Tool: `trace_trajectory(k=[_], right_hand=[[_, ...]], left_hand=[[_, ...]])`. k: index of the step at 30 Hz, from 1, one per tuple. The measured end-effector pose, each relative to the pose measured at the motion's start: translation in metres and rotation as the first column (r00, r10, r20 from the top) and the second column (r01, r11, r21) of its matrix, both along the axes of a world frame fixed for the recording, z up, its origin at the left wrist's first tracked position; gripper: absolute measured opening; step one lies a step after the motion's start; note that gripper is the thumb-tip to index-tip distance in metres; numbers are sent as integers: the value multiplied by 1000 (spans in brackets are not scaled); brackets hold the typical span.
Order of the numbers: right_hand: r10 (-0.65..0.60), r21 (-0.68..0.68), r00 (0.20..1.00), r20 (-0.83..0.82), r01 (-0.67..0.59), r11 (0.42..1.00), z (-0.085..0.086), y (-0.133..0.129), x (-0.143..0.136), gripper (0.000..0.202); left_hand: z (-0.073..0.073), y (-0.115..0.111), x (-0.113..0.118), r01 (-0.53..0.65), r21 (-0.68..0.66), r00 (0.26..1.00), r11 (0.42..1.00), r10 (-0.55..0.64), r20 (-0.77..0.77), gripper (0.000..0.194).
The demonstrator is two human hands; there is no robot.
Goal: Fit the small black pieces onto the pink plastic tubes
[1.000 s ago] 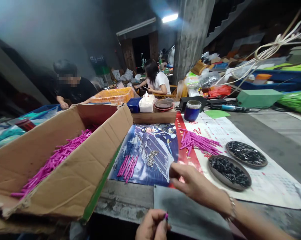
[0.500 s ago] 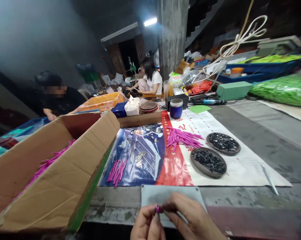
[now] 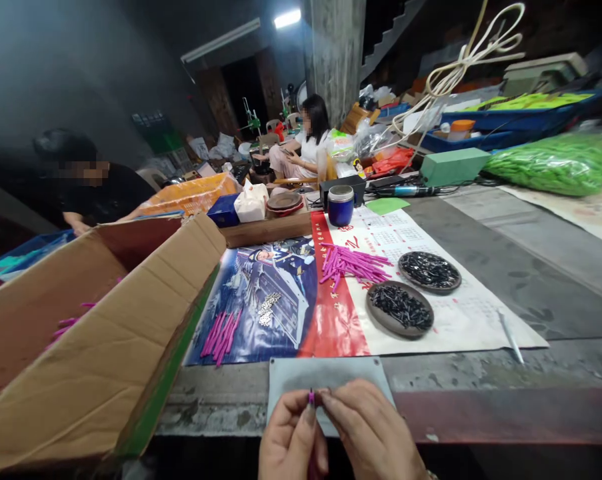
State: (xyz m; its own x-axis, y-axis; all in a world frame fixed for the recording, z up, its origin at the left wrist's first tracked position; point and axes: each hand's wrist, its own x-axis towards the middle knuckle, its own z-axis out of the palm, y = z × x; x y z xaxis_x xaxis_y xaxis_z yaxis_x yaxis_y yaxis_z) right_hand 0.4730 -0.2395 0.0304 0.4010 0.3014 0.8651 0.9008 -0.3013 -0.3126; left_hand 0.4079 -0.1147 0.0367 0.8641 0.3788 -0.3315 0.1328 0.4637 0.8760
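Note:
My left hand (image 3: 288,437) is closed, pinching a slim magenta stick (image 3: 311,398) between thumb and forefinger; its dark tip points up. My right hand (image 3: 371,427) is closed beside it, fingertips pressed together near the tip, and whatever they pinch is too small to make out. Both hands are over the front of a grey plate (image 3: 325,371) at the table edge. Beyond lie a bundle of magenta sticks (image 3: 221,337), a scatter of small silvery pieces (image 3: 269,308) and a larger magenta pile (image 3: 353,263). Two brown dishes, one nearer (image 3: 398,329) and one farther (image 3: 443,289), hold small black pieces.
A long cardboard box (image 3: 95,347) with magenta sticks inside stands at left. A blue jar (image 3: 341,210) is at the poster's back, a white pen (image 3: 511,339) at right. Two people sit beyond the table. A bag of green pieces (image 3: 555,163) lies far right.
The view has shifted, so the table things appear slightly farther left and higher. My right fingers have drawn together, closer to the magenta stick in my left hand.

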Motion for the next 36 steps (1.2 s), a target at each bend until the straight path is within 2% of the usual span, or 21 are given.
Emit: trace_trajectory(k=[3, 6, 9, 13, 17, 24, 32, 36], right_hand=[[-18, 9, 999, -32, 18, 1000, -1, -2, 0, 28], [-39, 56, 994, -103, 45, 997, 2, -1, -1, 22], [-30, 81, 961, -275, 54, 995, 7, -1, -3, 13], [-35, 79, 892, -450, 79, 994, 10, -3, -7, 10], [-18, 74, 867, -498, 63, 995, 11, -3, -10, 7], [2, 76, 854, -521, 43, 996, 12, 2, -15, 6], [12, 34, 847, -532, 7, 999, 7, 6, -16, 5], [59, 81, 841, -538, -18, 997, 2, 7, -18, 6]], left_hand=[[1, 1, 2, 49, -41, 999, 998, -49, 5, 51], [0, -1, 5, 72, -87, 997, 994, -71, 11, 52], [4, -6, 6, 37, -120, 999, 992, -36, 8, 51], [15, -10, 6, 48, -166, 998, 985, -55, -37, 49], [19, -10, 3, 13, -173, 999, 985, -22, -47, 42], [11, -11, -3, -53, -123, 998, 991, 50, -26, 33], [4, -12, -8, -3, -77, 1000, 997, 3, 0, 33], [1, -14, -10, 1, -58, 999, 998, 1, 37, 26]])
